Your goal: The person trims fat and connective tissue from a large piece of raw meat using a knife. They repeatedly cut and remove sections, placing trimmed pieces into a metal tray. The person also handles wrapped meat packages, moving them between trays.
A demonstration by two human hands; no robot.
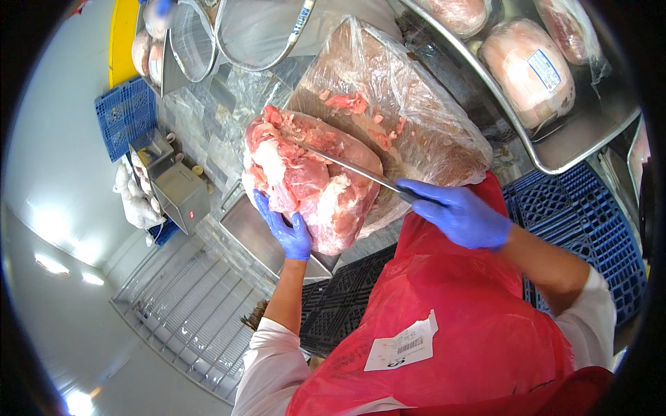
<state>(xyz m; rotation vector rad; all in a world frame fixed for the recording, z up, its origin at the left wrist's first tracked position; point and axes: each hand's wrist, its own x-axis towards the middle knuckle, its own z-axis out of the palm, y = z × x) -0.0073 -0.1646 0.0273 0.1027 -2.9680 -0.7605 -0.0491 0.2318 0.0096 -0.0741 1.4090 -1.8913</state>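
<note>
A large piece of raw pink meat point(319, 201) with white fat sits on a board covered in clear plastic point(409, 90). My left hand point(288, 229) in a blue glove grips the meat's lower left side, fingers curved against it. My right hand point(461, 215) in a blue glove is closed round the dark handle of a long knife point(350, 166); the blade lies across the upper part of the meat, its tip partly hidden among the flesh. Small red scraps point(347, 104) lie on the plastic beyond the meat.
A metal bin point(520, 142) with wrapped meat pieces point(527, 90) stands at upper right, beside blue pallets point(569, 229). A metal tray point(253, 236) and dark pallets point(326, 305) lie below the board. Steel carts point(180, 187), another blue pallet point(125, 111) and metal railings stand at left.
</note>
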